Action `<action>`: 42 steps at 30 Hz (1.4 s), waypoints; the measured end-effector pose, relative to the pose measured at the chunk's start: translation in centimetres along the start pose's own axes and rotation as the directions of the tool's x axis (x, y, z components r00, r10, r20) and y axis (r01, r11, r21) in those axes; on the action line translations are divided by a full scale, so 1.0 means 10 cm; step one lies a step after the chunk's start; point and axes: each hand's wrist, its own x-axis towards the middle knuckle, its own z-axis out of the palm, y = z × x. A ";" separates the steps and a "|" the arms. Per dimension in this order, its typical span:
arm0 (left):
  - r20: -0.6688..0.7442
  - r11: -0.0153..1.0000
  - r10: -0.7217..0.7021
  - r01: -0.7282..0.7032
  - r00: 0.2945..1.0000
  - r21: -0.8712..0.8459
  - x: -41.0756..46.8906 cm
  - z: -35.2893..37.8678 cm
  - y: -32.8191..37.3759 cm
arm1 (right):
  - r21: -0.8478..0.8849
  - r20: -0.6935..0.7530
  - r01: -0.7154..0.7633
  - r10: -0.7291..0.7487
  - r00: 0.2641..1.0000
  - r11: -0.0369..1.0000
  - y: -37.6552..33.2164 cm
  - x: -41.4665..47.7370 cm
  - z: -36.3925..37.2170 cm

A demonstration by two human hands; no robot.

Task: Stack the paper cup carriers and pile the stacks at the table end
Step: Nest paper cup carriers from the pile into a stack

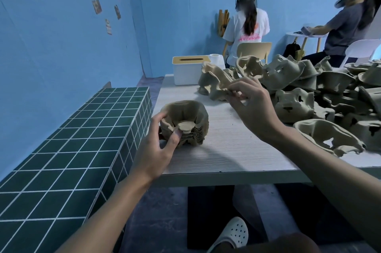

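Observation:
A stack of nested brown paper cup carriers (189,116) stands near the left edge of the white table (226,149). My left hand (158,143) grips the stack's near side, thumb and fingers curled round its edge. My right hand (251,104) is raised above the table and pinches a single loose carrier (216,81) by its near end. A big jumbled heap of loose carriers (313,90) covers the right half of the table, and one carrier (327,137) lies apart at the front right.
A white tissue box with a tan lid (189,71) stands at the table's far left. A green tiled bench (72,149) runs along the left. Two people sit at the back by chairs (253,50). My foot in a white clog (233,234) shows under the table.

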 end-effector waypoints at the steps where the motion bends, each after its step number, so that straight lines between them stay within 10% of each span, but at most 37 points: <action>1: 0.000 1.000 -0.001 0.001 1.000 -0.012 0.00 0.00 0.01 | 0.012 0.003 0.025 -0.025 1.000 1.000 -0.02 0.02 0.02; 17: -0.025 0.991 0.020 -0.023 0.999 -0.132 0.01 0.04 0.00 | 0.099 0.309 0.078 -0.105 0.945 0.992 -0.20 -0.07 0.23; 28: -0.016 0.999 0.031 -0.031 0.999 -0.018 0.02 0.01 -0.02 | 0.184 0.250 -0.279 0.230 0.941 0.942 0.00 -0.08 0.29; 34: -0.044 0.999 0.045 -0.045 0.998 -0.019 0.05 0.04 -0.05 | 0.166 0.152 -0.663 0.645 0.749 0.730 0.61 0.11 0.54; 42: -0.041 0.998 0.063 -0.063 0.997 0.001 0.07 0.04 -0.12 | 0.198 -0.025 -0.726 0.744 0.668 0.658 1.03 0.42 0.82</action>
